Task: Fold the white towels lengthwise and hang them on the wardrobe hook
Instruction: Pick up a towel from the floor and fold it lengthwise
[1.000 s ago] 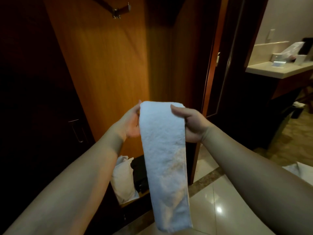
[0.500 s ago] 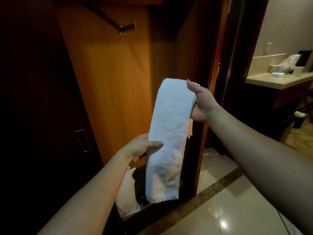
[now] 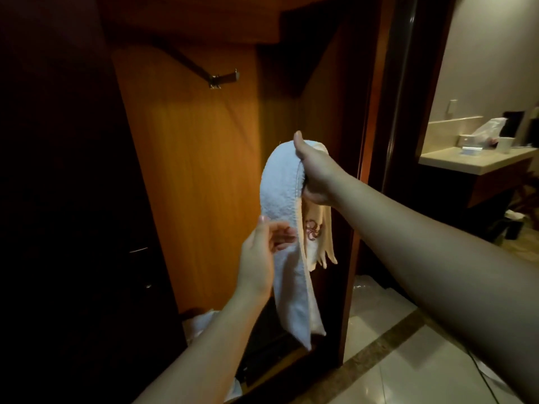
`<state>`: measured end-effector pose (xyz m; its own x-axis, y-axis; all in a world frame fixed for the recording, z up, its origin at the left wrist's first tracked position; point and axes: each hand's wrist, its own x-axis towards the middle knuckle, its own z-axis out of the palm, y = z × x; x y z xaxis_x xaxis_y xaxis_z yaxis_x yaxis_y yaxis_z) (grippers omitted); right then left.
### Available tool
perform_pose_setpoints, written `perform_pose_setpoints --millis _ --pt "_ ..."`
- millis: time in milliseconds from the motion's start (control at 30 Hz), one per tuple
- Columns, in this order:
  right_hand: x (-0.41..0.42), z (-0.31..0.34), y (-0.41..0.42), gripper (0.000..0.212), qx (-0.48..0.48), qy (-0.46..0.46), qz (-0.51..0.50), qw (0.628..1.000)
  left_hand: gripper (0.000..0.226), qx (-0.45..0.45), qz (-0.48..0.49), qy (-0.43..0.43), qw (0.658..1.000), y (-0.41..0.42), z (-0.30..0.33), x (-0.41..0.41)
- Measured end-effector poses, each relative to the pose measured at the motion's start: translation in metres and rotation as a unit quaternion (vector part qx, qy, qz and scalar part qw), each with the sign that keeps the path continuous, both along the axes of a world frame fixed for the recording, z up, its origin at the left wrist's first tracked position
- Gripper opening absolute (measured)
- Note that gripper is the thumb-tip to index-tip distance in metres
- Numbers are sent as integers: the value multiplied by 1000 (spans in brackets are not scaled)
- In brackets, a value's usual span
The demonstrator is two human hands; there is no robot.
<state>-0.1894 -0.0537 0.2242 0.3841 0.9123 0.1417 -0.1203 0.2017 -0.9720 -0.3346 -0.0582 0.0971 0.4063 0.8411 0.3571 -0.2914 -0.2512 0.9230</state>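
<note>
Overhead, inside the open wardrobe point(image 3: 198, 185), the metal hook point(image 3: 224, 79) sticks out from the wooden back panel, up and to the left of both hands and well apart from them; this offset is what the next move depends on, I judge. Below it hangs the white towel point(image 3: 281, 193), folded into a long narrow strip; its long axis runs nearly vertical, with the fold draped over the top and both ends hanging down, one showing a small red embroidery. The right hand point(image 3: 316, 173) grips the strip at its top fold, thumb over the towel; it is the higher hand, so I think it must lift and go left to the hook. The left hand point(image 3: 262, 258) is lower, fingers loosely apart, just beside the strip's middle; whether it touches, I cannot tell.
</note>
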Motion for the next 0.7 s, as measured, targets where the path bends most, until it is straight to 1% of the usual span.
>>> perform_pose_setpoints --millis 100,167,233,300,433,567,667,700 --pt "-16 13 18 49 -6 -12 0 1000 63 -22 -61 -5 998 -7 9 14" --pt "-25 22 29 51 -5 -6 -4 1000 67 -21 -76 6 997 -7 12 22" --pt "-32 32 38 51 6 19 -11 1000 78 -24 -67 31 997 -5 16 28" --pt "-36 42 45 48 20 64 -28 997 87 -29 -44 51 997 0 22 33" --pt "-39 54 53 51 52 134 -61 988 99 -31 12 88 996 17 39 38" --pt "-36 53 54 50 67 158 -76 982 116 17 15 114 993 37 57 32" --pt "-24 45 53 44 70 113 -124 983 156 17 50 136 989 59 65 24" --pt "-18 42 52 41 66 91 -146 983 160 31 70 138 987 64 68 21"
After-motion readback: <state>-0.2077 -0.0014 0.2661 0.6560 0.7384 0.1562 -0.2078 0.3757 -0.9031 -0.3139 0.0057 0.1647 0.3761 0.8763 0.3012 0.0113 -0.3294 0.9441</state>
